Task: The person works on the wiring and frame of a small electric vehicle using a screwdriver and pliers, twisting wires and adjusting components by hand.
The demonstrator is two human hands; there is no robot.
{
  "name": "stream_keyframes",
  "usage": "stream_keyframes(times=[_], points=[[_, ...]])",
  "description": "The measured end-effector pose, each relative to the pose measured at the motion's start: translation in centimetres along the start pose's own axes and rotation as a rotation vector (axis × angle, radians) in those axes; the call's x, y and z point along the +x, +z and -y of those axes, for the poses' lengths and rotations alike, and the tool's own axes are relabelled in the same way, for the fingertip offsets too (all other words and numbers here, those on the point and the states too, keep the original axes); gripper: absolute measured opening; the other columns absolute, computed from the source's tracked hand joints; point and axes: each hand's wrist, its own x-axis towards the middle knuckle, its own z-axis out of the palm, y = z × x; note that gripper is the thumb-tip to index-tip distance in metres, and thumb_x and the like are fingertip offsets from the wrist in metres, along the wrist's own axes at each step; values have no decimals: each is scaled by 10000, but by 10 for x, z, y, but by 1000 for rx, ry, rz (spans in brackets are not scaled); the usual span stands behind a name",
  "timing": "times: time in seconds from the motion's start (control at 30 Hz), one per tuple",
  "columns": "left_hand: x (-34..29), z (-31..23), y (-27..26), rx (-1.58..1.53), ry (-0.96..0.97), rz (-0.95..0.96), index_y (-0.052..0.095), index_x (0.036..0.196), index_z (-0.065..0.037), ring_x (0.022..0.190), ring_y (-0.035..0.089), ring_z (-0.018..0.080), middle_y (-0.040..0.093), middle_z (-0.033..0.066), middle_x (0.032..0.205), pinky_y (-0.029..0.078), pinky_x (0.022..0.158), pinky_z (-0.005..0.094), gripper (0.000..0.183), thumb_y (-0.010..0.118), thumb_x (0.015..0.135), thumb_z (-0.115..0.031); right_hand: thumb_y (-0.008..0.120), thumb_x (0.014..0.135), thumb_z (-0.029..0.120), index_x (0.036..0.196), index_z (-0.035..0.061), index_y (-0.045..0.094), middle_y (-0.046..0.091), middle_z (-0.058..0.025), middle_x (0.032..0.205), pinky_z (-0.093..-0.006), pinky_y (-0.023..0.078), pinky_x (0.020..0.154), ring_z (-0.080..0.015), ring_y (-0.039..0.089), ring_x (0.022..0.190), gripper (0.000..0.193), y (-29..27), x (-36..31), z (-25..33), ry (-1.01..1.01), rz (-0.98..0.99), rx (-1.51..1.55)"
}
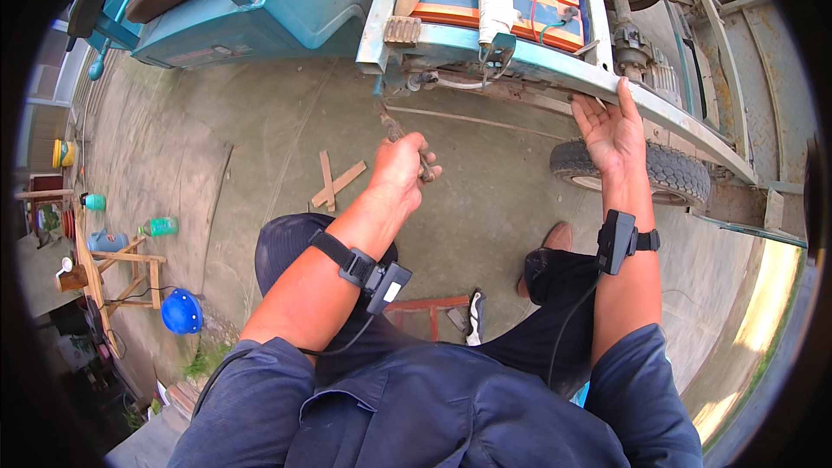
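My left hand [403,166] is closed around a worn, brownish metal hand tool [392,126]; its exact kind is hard to make out. The tool's far end points up toward the underside of the left corner of a teal vehicle frame [555,61]. My right hand [614,132] is palm up at the frame's front beam, farther right. Its fingers are stretched out at the beam's lower edge, and the thumb points up against the beam's face. A black tyre [680,175] lies just behind my right wrist.
Batteries with wires [446,0] sit inside the frame. A teal vehicle body [260,22] stands at the upper left. Crossed wooden strips [340,186], a white-and-black handled tool [475,318] and a red metal frame [433,305] lie on the floor. A blue helmet [181,311] is at the left.
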Motion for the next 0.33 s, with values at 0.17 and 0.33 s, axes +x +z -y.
stream_keyframes(times=[0.17, 0.33], points=[[-9, -15, 2, 206, 285, -7, 499, 1016, -18, 705, 550, 153, 539, 75, 890, 502, 558, 329, 188, 544, 850, -93, 645, 914, 474, 1442, -5, 304, 401, -313, 1385, -444, 417, 1066, -410, 458, 1292, 790, 0, -4, 3, 61, 76, -50], [17, -3, -14, 29, -25, 39, 518, 1069, -37, 711, 597, 184, 573, 82, 820, 515, 537, 346, 248, 571, 842, -121, 653, 898, 500, 1483, 19, 240, 360, -338, 1427, -467, 398, 1080, -416, 418, 1345, 863, 0, -3, 2, 73, 126, -59]])
